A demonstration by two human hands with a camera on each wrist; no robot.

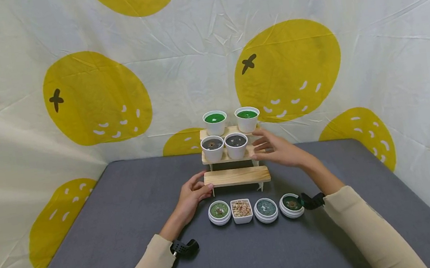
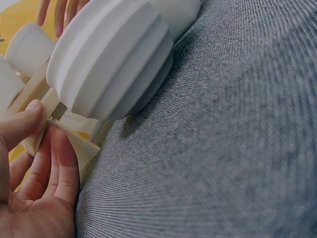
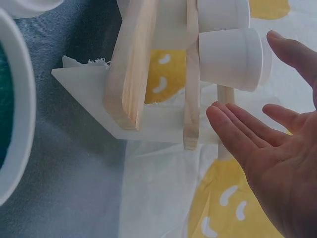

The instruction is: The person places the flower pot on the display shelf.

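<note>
A three-step wooden stand (image 1: pixel 237 176) with white legs stands toward the back of the table. My left hand (image 1: pixel 190 196) pinches the left end of its lowest step, thumb above and fingertips beneath, as the left wrist view shows. On the middle step sit two white cups with dark contents, a left cup (image 1: pixel 214 156) and a right cup (image 1: pixel 237 152). Just right of that right cup, my right hand (image 1: pixel 278 148) has its fingers loosely extended and holds nothing. In the right wrist view, the thumb and fingers are spread near a white cup (image 3: pixel 230 59).
Two white cups with green contents, one left (image 1: pixel 216 129) and one right (image 1: pixel 247 125), stand on the top step. In front of the stand, a row holds a square dish (image 1: pixel 243 219) and three round pots, including a ribbed pot (image 2: pixel 114 59). A fruit-print curtain (image 1: pixel 191 78) hangs behind.
</note>
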